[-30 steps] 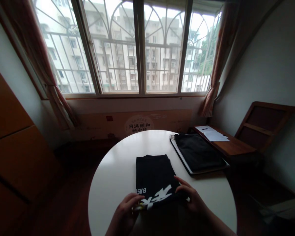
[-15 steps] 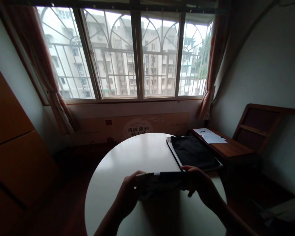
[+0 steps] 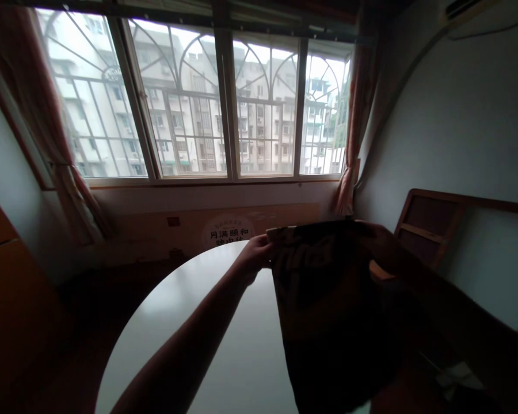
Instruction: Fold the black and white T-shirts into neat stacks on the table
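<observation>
A dark printed cloth hangs from both my hands over the right part of the white round table. Faint large lettering shows near its top; whether it is a garment or a bag I cannot tell. My left hand pinches the top left corner. At the top right corner, my right hand is closed on the cloth, its fingers dim in shadow. The cloth hides much of the table's right side.
Beyond the table a long printed cardboard panel leans below the barred window. A wooden chair back stands at the right wall. Curtains hang at the left. An orange cabinet is at the far left.
Both hands have risen and moved forward and right, lifting the cloth, which now hangs unfolded. It covers the dark pile and the papers seen before. The view has turned slightly right.
</observation>
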Tool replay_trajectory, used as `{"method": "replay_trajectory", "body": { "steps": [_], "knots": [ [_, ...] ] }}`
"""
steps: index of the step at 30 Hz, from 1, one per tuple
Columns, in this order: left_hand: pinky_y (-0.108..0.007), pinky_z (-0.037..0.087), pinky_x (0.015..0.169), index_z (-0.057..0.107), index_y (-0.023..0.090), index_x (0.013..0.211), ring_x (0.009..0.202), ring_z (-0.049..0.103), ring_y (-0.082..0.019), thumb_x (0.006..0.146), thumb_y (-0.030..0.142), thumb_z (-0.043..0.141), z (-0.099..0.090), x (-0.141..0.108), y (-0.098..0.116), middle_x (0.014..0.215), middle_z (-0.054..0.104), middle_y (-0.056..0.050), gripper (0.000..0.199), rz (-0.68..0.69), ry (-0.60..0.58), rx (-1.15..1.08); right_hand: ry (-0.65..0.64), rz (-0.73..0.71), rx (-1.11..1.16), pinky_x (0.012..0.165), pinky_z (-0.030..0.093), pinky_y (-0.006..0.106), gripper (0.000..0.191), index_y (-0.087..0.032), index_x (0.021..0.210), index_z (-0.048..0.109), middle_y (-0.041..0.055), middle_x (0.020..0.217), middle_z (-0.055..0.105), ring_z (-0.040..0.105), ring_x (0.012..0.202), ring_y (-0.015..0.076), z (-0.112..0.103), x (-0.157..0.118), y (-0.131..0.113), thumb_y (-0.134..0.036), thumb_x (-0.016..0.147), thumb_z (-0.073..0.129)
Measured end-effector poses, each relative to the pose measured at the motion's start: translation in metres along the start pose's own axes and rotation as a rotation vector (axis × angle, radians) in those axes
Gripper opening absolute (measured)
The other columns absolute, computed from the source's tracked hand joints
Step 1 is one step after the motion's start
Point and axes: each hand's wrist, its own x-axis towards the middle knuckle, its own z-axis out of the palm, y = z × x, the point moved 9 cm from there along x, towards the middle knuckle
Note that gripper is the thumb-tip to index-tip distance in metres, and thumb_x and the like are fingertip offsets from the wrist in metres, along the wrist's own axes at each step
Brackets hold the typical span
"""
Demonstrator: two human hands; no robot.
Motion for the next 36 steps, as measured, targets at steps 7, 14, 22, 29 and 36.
{"method": "replay_trajectory", "body": {
  "steps": [7,14,22,29,36],
  "knots": [
    [-0.032,0.053,0.075,0.076,0.011,0.100,0.080,0.067,-0.020,0.061,0.057,0.087,0.002,0.130,0.041,0.090,0.075,-0.010,0.061,0.316,-0.022,0.101,0.026,-0.067,0.181,0.065,0.064,0.037,0.051,-0.022,0.099,0.069,0.0009,0.088,0.073,0.071,0.080,0.0226,-0.041,0.105,0.026,-0.053,0.063,0.088],
    [-0.041,0.052,0.092,0.079,0.013,0.096,0.104,0.068,-0.028,0.078,0.034,0.077,0.031,0.126,-0.056,0.118,0.071,-0.018,0.028,0.365,-0.108,0.465,-0.110,-0.115,-0.164,0.107,0.048,0.046,0.027,-0.018,0.090,0.075,0.0092,0.118,0.072,0.065,0.115,0.0273,-0.042,0.063,0.136,-0.037,0.071,0.078],
    [-0.049,0.033,0.113,0.080,0.029,0.098,0.122,0.057,-0.028,0.082,0.009,0.065,0.091,0.040,-0.217,0.118,0.071,-0.007,0.029,0.330,-0.313,0.932,-0.163,-0.009,-0.461,0.117,0.037,0.051,0.044,-0.025,0.096,0.081,0.0091,0.136,0.064,0.057,0.131,0.0329,-0.026,-0.050,0.263,-0.008,0.066,0.054],
    [-0.047,0.038,0.108,0.079,0.029,0.105,0.123,0.057,-0.029,0.084,0.011,0.064,0.088,0.043,-0.209,0.127,0.068,-0.007,0.031,0.396,-0.265,0.952,-0.231,0.011,-0.715,0.120,0.033,0.042,0.048,-0.020,0.104,0.081,0.0106,0.143,0.059,0.052,0.136,0.0262,-0.024,-0.040,0.265,-0.008,0.069,0.050],
    [-0.048,0.041,0.112,0.058,0.021,0.140,0.133,0.051,-0.035,0.086,0.034,0.069,0.099,0.000,-0.204,0.141,0.058,-0.016,0.056,0.367,-0.581,1.052,-0.568,0.266,-0.715,0.122,0.027,0.043,0.064,-0.023,0.126,0.073,0.0098,0.156,0.046,0.041,0.145,0.0300,-0.025,-0.044,0.269,-0.011,0.065,0.057]
  ]
}}
